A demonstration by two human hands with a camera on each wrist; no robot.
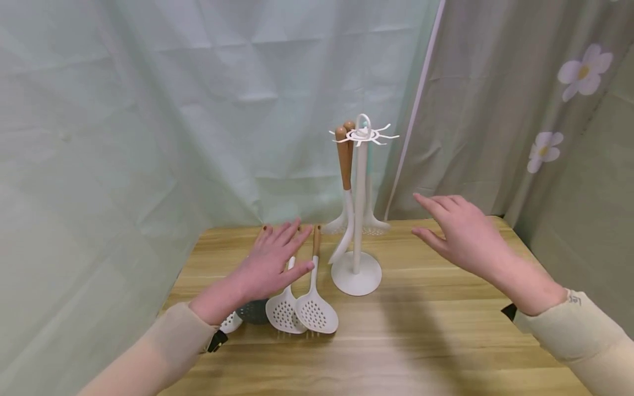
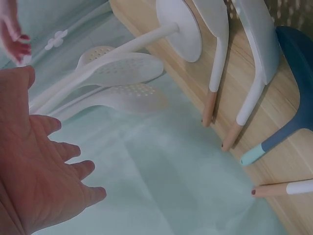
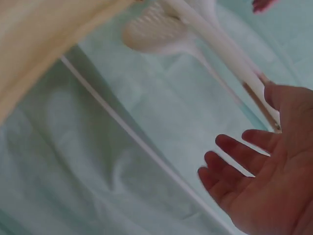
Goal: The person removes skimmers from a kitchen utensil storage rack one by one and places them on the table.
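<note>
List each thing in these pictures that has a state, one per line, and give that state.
Left hand: open, fingers spread above the lying utensils.
Right hand: open, holding nothing.
Rack: upright on the table.
Hanging utensils: on the rack's hooks.
Slotted spoons: lying flat.

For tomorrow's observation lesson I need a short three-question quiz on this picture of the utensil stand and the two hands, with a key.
1. True or false: the right hand grips the utensil stand.
2. How many slotted spoons with white perforated heads lie side by side in full view on the table by the left hand? A one, B two, C four.
3. What colour are the handles of the utensils hanging on the stand?

Key: 1 false, its fingers are spread and apart from the stand; 2 B; 3 brown, wood-like.
</note>
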